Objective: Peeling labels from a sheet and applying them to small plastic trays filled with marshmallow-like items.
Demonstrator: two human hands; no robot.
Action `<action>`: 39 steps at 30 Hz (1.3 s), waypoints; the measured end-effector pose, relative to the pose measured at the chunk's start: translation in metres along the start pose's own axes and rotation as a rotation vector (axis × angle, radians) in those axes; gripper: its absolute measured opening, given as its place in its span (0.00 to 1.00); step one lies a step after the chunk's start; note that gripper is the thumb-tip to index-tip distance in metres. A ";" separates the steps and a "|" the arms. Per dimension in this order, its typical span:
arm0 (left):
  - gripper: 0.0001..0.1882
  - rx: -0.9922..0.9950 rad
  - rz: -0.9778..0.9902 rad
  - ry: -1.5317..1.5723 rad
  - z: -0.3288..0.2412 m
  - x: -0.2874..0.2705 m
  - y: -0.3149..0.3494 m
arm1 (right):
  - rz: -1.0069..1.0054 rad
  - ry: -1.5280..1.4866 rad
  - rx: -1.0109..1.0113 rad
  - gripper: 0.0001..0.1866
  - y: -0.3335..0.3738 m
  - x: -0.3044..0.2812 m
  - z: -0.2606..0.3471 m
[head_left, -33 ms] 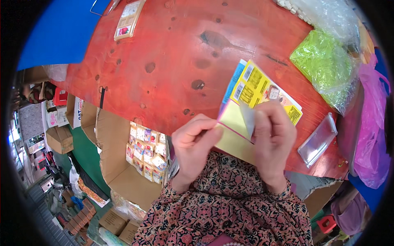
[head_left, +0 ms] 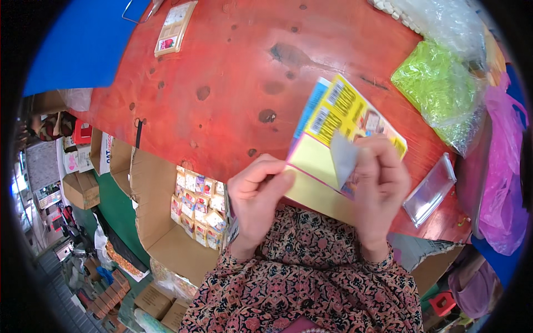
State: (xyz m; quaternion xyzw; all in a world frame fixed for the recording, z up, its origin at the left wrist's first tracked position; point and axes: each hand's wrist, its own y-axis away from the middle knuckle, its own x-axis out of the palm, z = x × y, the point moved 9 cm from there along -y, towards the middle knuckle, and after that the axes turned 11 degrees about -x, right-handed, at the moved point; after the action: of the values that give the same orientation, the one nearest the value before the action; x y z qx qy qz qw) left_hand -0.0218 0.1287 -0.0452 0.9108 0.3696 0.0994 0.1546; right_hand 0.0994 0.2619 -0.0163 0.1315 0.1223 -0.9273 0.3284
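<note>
Both my hands hold a sheet of yellow printed stickers over the red table, close to my body. My left hand is closed, pinching the left edge of its pale yellow backing between thumb and fingers. My right hand is closed on a sticker that is partly lifted, its greyish underside folded up from the backing. Blue printed paper shows beneath the sheet's left edge. The right fingers hide part of the sticker.
A clear plastic case lies right of my right hand. Beyond it are a green bubble-wrap bag and a pink plastic bag. A small tray pack lies far left. Below the table's left edge, a cardboard box holds several packs.
My right hand has moved slightly right, and more of the sticker's underside shows. My left hand and the sheet have shifted a little to the left.
</note>
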 end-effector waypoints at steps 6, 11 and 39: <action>0.07 -0.071 -0.238 0.267 0.001 -0.057 -0.014 | -0.677 -0.813 -0.041 0.12 0.002 -0.094 -0.029; 0.08 -0.071 -0.247 0.254 -0.007 -0.092 -0.054 | -0.553 -1.204 -0.269 0.18 0.013 -0.150 -0.026; 0.29 0.428 -0.564 -1.447 -0.062 -0.101 -0.148 | -0.728 -0.935 0.020 0.04 0.015 -0.104 -0.004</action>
State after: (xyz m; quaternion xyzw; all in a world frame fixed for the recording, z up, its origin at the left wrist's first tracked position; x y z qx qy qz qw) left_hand -0.2071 0.1711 -0.0468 0.6315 0.4049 -0.6312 0.1971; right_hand 0.1878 0.3114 0.0114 -0.3384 -0.0067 -0.9410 0.0070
